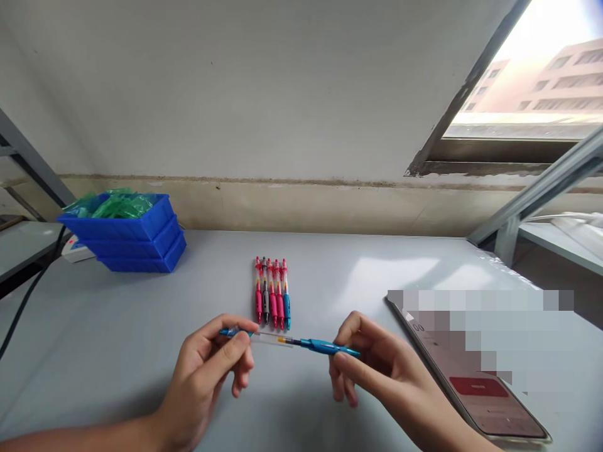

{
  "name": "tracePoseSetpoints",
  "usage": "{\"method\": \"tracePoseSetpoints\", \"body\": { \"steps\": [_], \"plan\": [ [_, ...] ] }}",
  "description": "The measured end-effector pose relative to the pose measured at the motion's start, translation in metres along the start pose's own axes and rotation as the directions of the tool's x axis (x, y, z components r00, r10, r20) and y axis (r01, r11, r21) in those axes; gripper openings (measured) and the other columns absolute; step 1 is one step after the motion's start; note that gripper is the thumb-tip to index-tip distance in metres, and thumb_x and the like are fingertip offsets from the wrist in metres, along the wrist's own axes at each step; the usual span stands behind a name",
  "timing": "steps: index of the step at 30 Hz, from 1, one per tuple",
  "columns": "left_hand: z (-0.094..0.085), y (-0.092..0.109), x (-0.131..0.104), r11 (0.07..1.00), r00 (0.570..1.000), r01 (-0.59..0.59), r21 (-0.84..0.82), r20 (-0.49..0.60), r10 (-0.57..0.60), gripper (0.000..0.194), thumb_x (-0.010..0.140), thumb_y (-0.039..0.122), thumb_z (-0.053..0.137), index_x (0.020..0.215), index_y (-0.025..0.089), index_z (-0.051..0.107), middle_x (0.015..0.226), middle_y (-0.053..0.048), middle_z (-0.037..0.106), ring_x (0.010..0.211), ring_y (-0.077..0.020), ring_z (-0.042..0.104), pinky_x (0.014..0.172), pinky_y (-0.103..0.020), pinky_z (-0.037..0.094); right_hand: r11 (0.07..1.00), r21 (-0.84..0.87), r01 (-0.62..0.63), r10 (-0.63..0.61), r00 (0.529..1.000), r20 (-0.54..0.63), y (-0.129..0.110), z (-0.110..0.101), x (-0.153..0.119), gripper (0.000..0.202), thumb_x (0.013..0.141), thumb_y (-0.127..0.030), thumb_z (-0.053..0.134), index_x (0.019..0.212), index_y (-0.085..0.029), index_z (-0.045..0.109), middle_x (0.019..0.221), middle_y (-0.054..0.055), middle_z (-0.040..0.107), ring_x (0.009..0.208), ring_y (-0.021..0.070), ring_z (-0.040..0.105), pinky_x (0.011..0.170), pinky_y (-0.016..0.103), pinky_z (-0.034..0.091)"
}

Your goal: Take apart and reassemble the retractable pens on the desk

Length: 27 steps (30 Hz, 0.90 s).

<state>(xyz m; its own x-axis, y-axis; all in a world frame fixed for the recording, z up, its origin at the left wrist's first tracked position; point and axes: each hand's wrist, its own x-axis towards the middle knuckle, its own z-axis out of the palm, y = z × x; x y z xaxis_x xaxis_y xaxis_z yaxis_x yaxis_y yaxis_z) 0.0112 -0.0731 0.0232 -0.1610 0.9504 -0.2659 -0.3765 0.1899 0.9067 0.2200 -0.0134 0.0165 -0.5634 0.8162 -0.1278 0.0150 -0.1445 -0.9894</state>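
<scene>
A pen with a blue grip [318, 346] and a clear barrel is held lengthwise above the table, between my two hands. Thumb and fingers of my left hand [207, 367] pinch its blue clip end. At the tip end, my right hand [377, 361] pinches the blue grip section. A dark refill with a yellowish end shows between the clear barrel and the grip; whether these parts are joined I cannot tell. Just beyond my hands lies a row of several pens [273, 301], side by side with tips toward me: mostly pink, one grey-black, and one blue on the right.
Stacked blue bins [136, 245] stand at the back left, green plastic bags [123, 204] in the top one. A smartphone [475, 383] lies beside my right forearm. A white power strip [78, 249] and black cable [35, 285] are at the left. The wall [301, 204] closes the table's back.
</scene>
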Motion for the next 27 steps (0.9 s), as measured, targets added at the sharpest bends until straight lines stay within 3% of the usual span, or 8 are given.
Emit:
{"method": "tracePoseSetpoints", "body": {
  "steps": [7, 15, 20, 24, 27],
  "plan": [
    [0.000, 0.012, 0.001, 0.997, 0.992, -0.061, -0.048, -0.111, 0.055, 0.023, 0.060, 0.036, 0.075, 0.070, 0.017, 0.067, 0.045, 0.004, 0.055, 0.040, -0.0061, 0.046, 0.037, -0.016, 0.030, 0.990, 0.087, 0.111, -0.102, 0.989, -0.109, 0.009, -0.008, -0.006, 0.019, 0.081, -0.030, 0.062, 0.070, -0.020, 0.049, 0.052, -0.005, 0.056, 0.049, 0.0095, 0.049, 0.048, 0.022, 0.037],
    [-0.004, 0.015, 0.005, 0.995, 0.989, -0.089, -0.052, -0.123, 0.082, 0.020, 0.062, 0.034, 0.073, 0.072, 0.018, 0.067, 0.046, 0.004, 0.056, 0.041, -0.0061, 0.046, 0.039, -0.015, 0.033, 0.980, 0.118, 0.162, -0.144, 0.979, -0.146, 0.017, -0.015, -0.005, 0.016, 0.081, -0.028, 0.063, 0.075, -0.022, 0.049, 0.054, -0.006, 0.056, 0.049, 0.0093, 0.049, 0.047, 0.022, 0.035],
    [-0.001, 0.008, 0.003, 0.999, 0.999, -0.033, -0.036, -0.008, 0.033, 0.021, 0.064, 0.035, 0.074, 0.073, 0.018, 0.068, 0.049, 0.004, 0.057, 0.041, -0.0063, 0.048, 0.038, -0.016, 0.032, 0.980, -0.091, 0.177, -0.185, 0.979, -0.090, 0.013, -0.006, -0.007, 0.015, 0.084, -0.028, 0.057, 0.073, -0.022, 0.050, 0.058, -0.003, 0.058, 0.052, 0.0110, 0.053, 0.049, 0.023, 0.041],
    [0.002, -0.001, 0.002, 0.999, 0.994, 0.005, 0.035, 0.110, -0.009, 0.022, 0.066, 0.036, 0.073, 0.077, 0.017, 0.070, 0.053, 0.002, 0.060, 0.043, -0.0085, 0.052, 0.042, -0.019, 0.039, 0.896, -0.339, 0.288, -0.312, 0.950, -0.016, 0.017, 0.000, -0.008, 0.006, 0.085, -0.025, 0.053, 0.086, -0.020, 0.056, 0.073, 0.004, 0.064, 0.062, 0.0149, 0.060, 0.052, 0.025, 0.046],
    [0.003, -0.005, 0.001, 0.999, 0.991, 0.006, 0.050, 0.133, -0.012, 0.024, 0.067, 0.038, 0.073, 0.079, 0.018, 0.071, 0.054, 0.001, 0.061, 0.044, -0.0089, 0.054, 0.045, -0.021, 0.042, 0.886, -0.399, 0.237, -0.252, 0.968, 0.015, 0.021, -0.001, -0.008, 0.020, 0.089, -0.033, 0.046, 0.081, -0.019, 0.057, 0.066, 0.004, 0.063, 0.054, 0.0133, 0.056, 0.048, 0.024, 0.043]
  ]
}}
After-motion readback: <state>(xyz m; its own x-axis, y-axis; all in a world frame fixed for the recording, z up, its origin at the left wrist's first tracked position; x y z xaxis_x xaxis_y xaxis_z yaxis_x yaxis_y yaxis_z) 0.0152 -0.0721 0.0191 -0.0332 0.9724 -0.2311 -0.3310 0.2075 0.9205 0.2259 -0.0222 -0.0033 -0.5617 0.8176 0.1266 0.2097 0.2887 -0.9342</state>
